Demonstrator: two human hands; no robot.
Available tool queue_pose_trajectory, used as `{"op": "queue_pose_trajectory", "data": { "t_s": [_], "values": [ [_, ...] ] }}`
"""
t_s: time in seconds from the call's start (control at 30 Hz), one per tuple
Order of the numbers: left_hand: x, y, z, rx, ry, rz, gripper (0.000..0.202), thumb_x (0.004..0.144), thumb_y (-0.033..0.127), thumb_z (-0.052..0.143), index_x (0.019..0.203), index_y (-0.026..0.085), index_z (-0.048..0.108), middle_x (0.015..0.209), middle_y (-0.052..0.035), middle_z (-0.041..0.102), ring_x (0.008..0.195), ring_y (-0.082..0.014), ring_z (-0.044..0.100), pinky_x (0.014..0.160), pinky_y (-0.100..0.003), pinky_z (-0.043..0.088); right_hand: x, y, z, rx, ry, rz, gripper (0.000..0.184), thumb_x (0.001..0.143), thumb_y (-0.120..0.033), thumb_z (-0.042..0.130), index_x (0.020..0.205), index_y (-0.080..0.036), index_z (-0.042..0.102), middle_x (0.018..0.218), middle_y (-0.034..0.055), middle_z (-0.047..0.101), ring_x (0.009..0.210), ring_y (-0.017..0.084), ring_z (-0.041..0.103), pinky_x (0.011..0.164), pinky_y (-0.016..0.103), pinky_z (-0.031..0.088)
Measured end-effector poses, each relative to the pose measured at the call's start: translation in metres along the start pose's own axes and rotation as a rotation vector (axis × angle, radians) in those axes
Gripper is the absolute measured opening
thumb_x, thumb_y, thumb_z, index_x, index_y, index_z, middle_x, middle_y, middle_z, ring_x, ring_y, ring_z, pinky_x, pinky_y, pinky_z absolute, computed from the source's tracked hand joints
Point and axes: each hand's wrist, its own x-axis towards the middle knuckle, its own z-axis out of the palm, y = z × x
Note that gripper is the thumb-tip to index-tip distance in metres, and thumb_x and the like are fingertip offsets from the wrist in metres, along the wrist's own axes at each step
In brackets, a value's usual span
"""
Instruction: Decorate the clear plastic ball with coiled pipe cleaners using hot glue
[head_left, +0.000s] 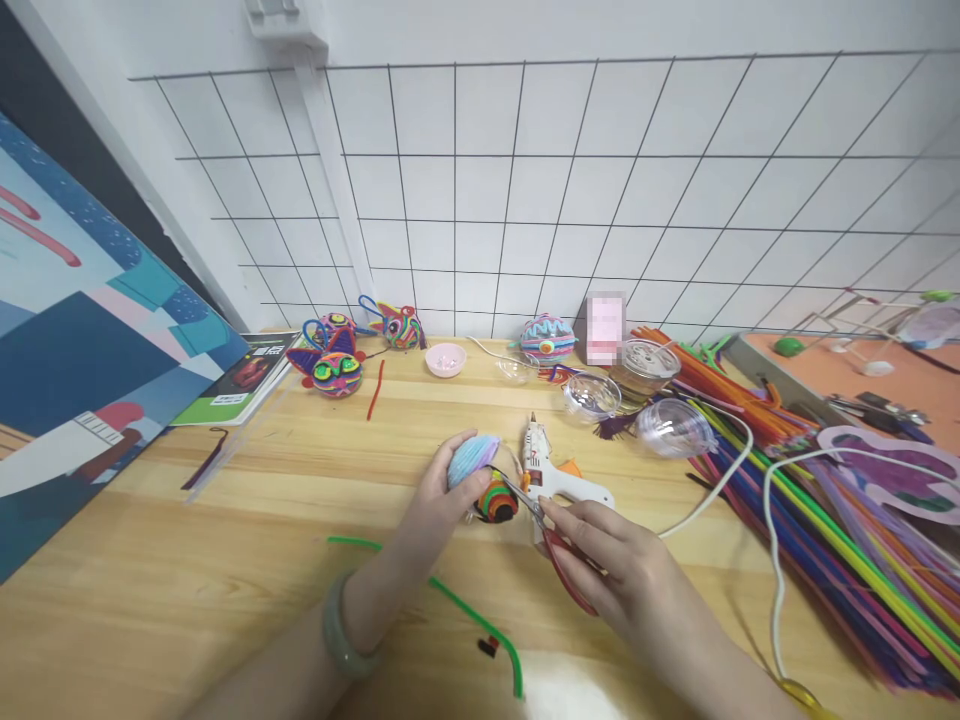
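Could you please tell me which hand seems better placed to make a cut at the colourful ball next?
The right hand, most likely: it holds the red-handled scissors, blades pointed at the colourful ball. The left hand grips that ball, so it seems suited to steadying.

"How many round ornaments striped with multicoloured fuzzy stems?"
"Five: a cat-eared ornament (337, 376), an ornament behind it (339, 321), a large-eyed ornament (403, 328), a pink-and-blue ornament (548, 343), a light-blue-and-rainbow ornament (471, 462)."
"Cutting and gluing tools?"
"One pair of red-handled metal scissors (534, 509), one white plastic glue gun (537, 452)."
"Bowls?"
"One small round pink bowl (445, 372)."
"Loose stems?"
"One short red fuzzy stem (376, 390). Of bright green fuzzy stem (478, 609), two lengths show; I can't tell whether they're one piece."
"And the long multicoloured heap of fuzzy stems (817, 540)?"
"Too many to count."
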Motion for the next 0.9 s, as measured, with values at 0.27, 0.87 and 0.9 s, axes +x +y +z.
{"op": "queue_pose_trajectory", "data": {
  "t_s": [0.27, 0.87, 0.9],
  "values": [
    [-0.002, 0.003, 0.003, -0.011, 0.036, -0.016, 0.055, 0.074, 0.035, 0.067, 0.124, 0.022, 0.05, 0.116, -0.0077, 0.061, 0.097, -0.0204, 0.06, 0.084, -0.031, 0.048, -0.002, 0.0, 0.005, -0.232, 0.068, -0.053, 0.028, 0.095, -0.019, 0.042, 0.114, -0.013, 0.061, 0.085, 0.0104, 0.068, 0.071, 0.017, 0.067, 0.061, 0.026, 0.055],
    [-0.001, 0.001, 0.001, 0.262, 0.104, 0.041, 0.048, 0.076, 0.032, 0.063, 0.121, 0.02, 0.051, 0.125, -0.0089, 0.055, 0.114, -0.0249, 0.052, 0.096, -0.034, 0.041, -0.004, 0.0, 0.011, -0.546, 0.079, -0.133, 0.026, 0.095, -0.016, 0.04, 0.106, -0.012, 0.063, 0.075, 0.0082, 0.066, 0.056, 0.016, 0.062, 0.049, 0.027, 0.048],
    [-0.001, 0.001, 0.002, 0.266, 0.111, 0.041, 0.047, 0.076, 0.033, 0.063, 0.12, 0.02, 0.052, 0.125, -0.0085, 0.055, 0.115, -0.0251, 0.051, 0.097, -0.035, 0.04, -0.004, 0.0, 0.012, -0.555, 0.068, -0.132, 0.026, 0.095, -0.016, 0.039, 0.106, -0.012, 0.062, 0.075, 0.0083, 0.066, 0.056, 0.016, 0.062, 0.048, 0.027, 0.048]
  ]
}}
